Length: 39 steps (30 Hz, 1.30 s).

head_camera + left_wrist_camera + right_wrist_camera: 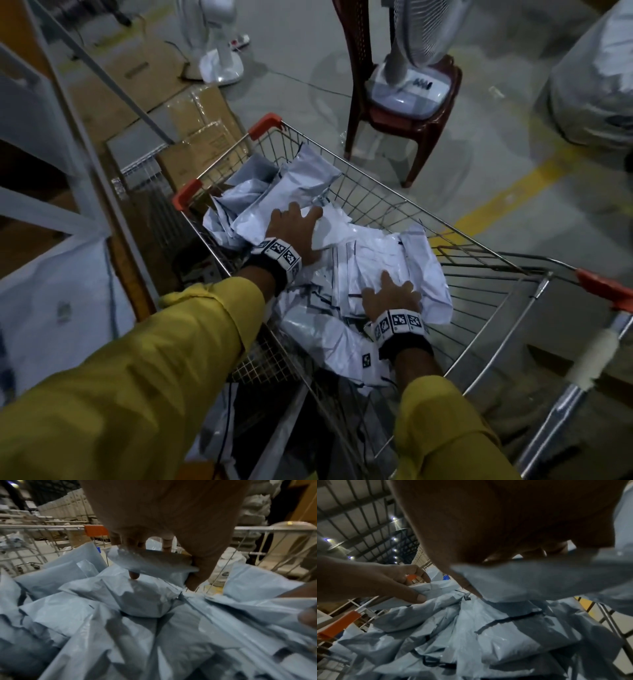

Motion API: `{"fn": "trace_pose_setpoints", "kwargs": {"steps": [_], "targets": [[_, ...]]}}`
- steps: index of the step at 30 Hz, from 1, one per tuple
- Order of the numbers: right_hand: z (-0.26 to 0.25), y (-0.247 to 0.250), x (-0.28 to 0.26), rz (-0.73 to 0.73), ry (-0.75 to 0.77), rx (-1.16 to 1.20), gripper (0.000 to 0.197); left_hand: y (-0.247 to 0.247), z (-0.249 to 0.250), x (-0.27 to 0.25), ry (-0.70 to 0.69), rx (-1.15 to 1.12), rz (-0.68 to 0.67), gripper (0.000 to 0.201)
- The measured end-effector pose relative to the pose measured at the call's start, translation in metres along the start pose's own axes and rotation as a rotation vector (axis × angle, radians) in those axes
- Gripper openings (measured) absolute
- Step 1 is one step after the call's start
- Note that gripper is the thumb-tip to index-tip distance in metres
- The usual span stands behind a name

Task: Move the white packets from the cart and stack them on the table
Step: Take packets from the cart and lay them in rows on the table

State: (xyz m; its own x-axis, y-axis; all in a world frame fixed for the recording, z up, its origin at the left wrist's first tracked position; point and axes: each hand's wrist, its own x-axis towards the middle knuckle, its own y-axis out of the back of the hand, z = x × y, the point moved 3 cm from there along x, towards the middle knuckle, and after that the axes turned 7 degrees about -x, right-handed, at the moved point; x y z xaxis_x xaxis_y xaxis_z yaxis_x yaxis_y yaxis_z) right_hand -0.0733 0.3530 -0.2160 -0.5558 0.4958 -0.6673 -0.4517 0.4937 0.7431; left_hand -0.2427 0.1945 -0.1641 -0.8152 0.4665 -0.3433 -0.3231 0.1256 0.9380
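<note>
A wire cart (346,164) with orange corner caps holds a loose heap of white plastic packets (373,253). My left hand (294,229) is toward the cart's far end. In the left wrist view the left hand (163,568) pinches the edge of one packet (150,559) between thumb and fingers, raised slightly off the heap. My right hand (390,296) is nearer me, fingers spread over a packet. The right wrist view shows the right hand (501,572) gripping a packet (547,578), with the left hand (385,582) at the left. No table is in view.
A red plastic chair (428,133) carrying a white fan (411,85) stands beyond the cart. Cardboard boxes (202,144) and metal shelving (51,120) crowd the left. The cart handle (592,356) is at the right, and a yellow line (513,195) crosses the floor.
</note>
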Motion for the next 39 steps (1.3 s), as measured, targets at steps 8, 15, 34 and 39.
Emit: {"fn": "trace_pose_setpoints", "kwargs": {"steps": [8,15,34,39], "targets": [[-0.003,0.026,-0.051,0.132,0.005,0.095,0.053,0.038,0.0,-0.07,0.238,-0.517,0.247,0.079],[-0.012,0.055,-0.124,0.266,0.09,0.085,0.057,0.093,-0.002,-0.161,0.311,-0.781,0.448,0.077],[-0.034,-0.009,-0.288,0.362,0.448,0.344,0.067,0.124,-0.097,-0.45,0.397,-0.952,0.927,0.084],[-0.065,-0.019,-0.303,0.197,0.676,0.473,0.075,0.099,-0.104,-0.512,0.601,-0.994,0.982,0.088]]}}
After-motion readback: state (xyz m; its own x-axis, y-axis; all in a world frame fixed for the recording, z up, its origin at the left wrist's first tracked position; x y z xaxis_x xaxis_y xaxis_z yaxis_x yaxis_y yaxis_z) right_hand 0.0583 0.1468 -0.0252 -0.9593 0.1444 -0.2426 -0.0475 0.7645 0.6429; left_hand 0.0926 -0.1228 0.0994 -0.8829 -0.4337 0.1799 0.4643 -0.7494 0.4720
